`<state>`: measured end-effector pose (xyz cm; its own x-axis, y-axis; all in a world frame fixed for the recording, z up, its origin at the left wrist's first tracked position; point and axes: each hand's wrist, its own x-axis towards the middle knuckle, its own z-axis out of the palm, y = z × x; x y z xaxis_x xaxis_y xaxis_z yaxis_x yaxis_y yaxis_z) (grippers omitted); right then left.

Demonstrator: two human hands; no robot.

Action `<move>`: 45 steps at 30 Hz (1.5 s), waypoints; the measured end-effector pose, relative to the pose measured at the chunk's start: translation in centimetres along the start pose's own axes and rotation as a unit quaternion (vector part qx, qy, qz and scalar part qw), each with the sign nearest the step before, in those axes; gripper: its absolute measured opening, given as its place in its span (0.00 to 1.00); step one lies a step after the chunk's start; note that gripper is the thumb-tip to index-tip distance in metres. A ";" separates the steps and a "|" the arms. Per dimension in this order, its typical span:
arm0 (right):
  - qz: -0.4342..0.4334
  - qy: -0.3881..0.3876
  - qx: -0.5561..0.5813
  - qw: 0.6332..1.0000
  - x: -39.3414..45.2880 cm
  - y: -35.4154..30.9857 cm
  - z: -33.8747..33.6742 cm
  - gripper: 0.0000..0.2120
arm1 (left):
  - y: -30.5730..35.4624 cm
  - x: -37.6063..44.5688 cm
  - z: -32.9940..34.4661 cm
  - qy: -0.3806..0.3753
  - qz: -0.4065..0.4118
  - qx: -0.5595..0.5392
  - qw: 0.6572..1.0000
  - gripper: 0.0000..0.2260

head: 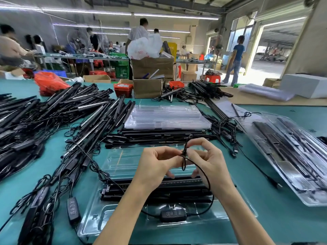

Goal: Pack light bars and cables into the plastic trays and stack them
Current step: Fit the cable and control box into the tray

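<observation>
Pinching a thin black cable (184, 156) between thumb and fingertips, the left hand (155, 165) and the right hand (208, 161) hold its small loop above a clear plastic tray (92, 221). Black light bars (159, 190) lie in this tray, and the cable's controller (173, 216) rests in the near compartment. A stack of empty trays (166, 117) stands behind, on the green table (265, 218).

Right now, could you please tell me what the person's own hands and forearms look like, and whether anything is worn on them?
Both arms are bare: no sleeves reach the forearms in view, and neither the left hand nor the right hand wears a glove. No watch, bracelet or ring shows. The fingernails look short and unpainted.
</observation>
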<state>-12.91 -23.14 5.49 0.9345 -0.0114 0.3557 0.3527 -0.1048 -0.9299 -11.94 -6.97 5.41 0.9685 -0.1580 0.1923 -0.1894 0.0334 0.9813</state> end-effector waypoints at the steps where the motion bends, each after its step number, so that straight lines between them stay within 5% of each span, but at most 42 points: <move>1: 0.000 0.001 0.004 1.000 0.0 0.0 0.0 0.13 | -0.2 -0.1 -0.1 -0.003 0.016 0.008 1.000 0.08; 9: 0.007 -0.012 -0.024 1.000 0.1 -0.2 0.0 0.11 | -1.9 -0.8 0.3 0.075 0.113 0.083 0.987 0.07; 23: -0.026 -0.225 -0.255 0.940 2.9 -2.8 -2.8 0.05 | -1.8 -0.5 0.0 -0.010 0.106 0.141 0.984 0.06; 30: -0.050 -0.180 -0.353 0.917 2.7 -2.5 -2.4 0.04 | -1.3 -0.1 -0.8 -0.025 0.124 0.187 0.974 0.06; 45: -0.027 -0.223 -0.305 0.926 2.8 -1.7 -1.9 0.06 | -1.3 -0.2 -0.9 -0.041 0.060 0.127 0.989 0.01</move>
<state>-10.99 -24.93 8.30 0.8917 0.4064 0.1991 0.4328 -0.6373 -0.6376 -11.74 -6.10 4.08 0.9218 -0.2488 0.2974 -0.3474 -0.1895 0.9184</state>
